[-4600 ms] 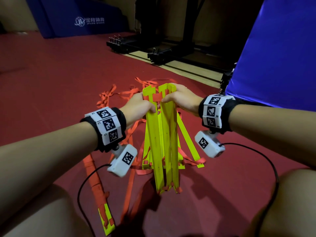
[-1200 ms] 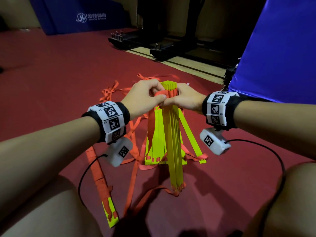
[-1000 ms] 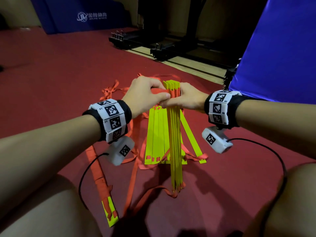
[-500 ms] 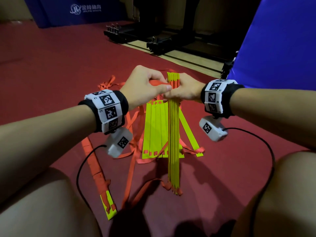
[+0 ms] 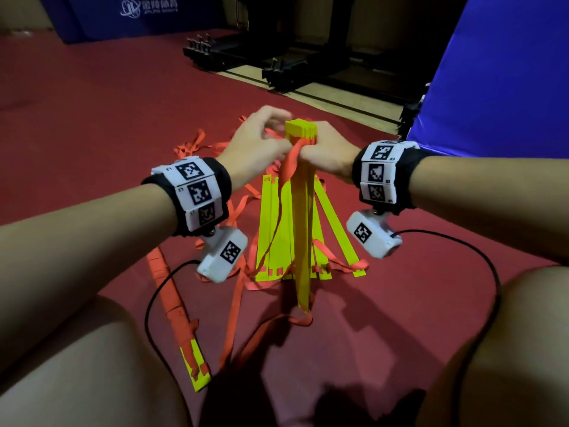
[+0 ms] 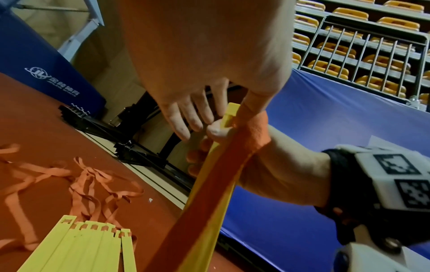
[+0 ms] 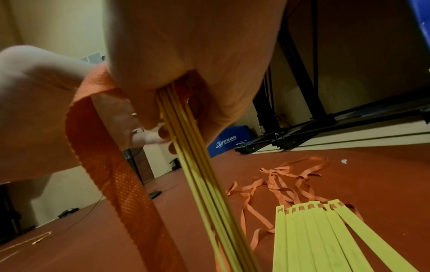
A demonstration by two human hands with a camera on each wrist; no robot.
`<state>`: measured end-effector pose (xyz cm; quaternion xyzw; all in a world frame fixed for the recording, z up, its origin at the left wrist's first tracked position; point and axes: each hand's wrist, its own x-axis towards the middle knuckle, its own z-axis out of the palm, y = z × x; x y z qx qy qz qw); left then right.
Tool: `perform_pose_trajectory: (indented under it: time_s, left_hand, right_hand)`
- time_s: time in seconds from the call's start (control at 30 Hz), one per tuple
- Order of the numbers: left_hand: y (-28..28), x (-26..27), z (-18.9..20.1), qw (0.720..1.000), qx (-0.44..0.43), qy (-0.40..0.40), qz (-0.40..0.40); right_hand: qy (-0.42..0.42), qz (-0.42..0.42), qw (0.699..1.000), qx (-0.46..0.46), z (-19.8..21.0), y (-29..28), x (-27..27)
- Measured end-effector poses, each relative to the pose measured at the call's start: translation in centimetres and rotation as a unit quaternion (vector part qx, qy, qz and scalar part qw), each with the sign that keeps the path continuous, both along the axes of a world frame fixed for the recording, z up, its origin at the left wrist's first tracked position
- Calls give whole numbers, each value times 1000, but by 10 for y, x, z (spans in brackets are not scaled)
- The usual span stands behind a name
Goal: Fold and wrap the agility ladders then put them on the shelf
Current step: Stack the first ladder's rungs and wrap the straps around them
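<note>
A stack of yellow ladder rungs [image 5: 303, 211] stands upright on the red floor. My right hand [image 5: 326, 149] grips it just below its top, fingers curled round it [image 7: 193, 165]. My left hand [image 5: 258, 146] is at the top on the left side. Its thumb holds the orange strap [image 5: 288, 167] against the stack, while its fingers [image 6: 186, 117] are stretched out. The strap [image 6: 232, 165] crosses my right hand and hangs down [image 7: 111, 165]. More yellow rungs [image 5: 277, 235] lie flat behind the stack, with tangled orange straps [image 5: 197, 143] beyond them.
One loose rung end [image 5: 197, 365] with its strap lies by my left knee. A blue mat [image 5: 492, 72] stands close on the right. A black metal frame [image 5: 277, 66] and another blue mat [image 5: 138, 13] are at the back. Wrist-camera cables [image 5: 486, 272] hang over the floor.
The spread rungs have been pressed into one tight stack. My left hand's fingers have uncurled and lifted at the top, and the strap now hangs down the stack's front.
</note>
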<state>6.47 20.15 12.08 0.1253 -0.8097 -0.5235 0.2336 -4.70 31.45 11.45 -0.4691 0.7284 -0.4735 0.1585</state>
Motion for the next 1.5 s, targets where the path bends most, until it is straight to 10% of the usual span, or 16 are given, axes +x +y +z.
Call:
perform_pose_trajectory:
  time_s: [0.17,0.6,0.73,0.83,0.93,1.07,1.33,1.5]
  left_hand:
    - [-6,5,-4,997,-25,1,-72]
    - [-28,0,0,977,159,121,69]
    - [-30,-5,-9,958,-109,128,231]
    - [-10,1,4,929,-312,173,95]
    - [7,6,0,945,-296,-95,-99]
    - [2,5,-10,904,-338,-254,60]
    - [-16,3,-14,979,-105,-175,18]
    - [-13,1,-8,996,31,-36,71]
  right_hand:
    - [13,21,993,113,-10,-4,-2]
    - [-20,68,980,187,-32,2,-4]
    - [-7,52,975,216,-27,3,-8]
    - [-5,40,976,214,-25,3,-10]
    - [8,65,978,198,-17,3,-8]
    - [-38,63,980,186,-12,5,-8]
    - [-67,110,972,196,-9,7,2]
    - [-233,77,967,75,-6,0,12]
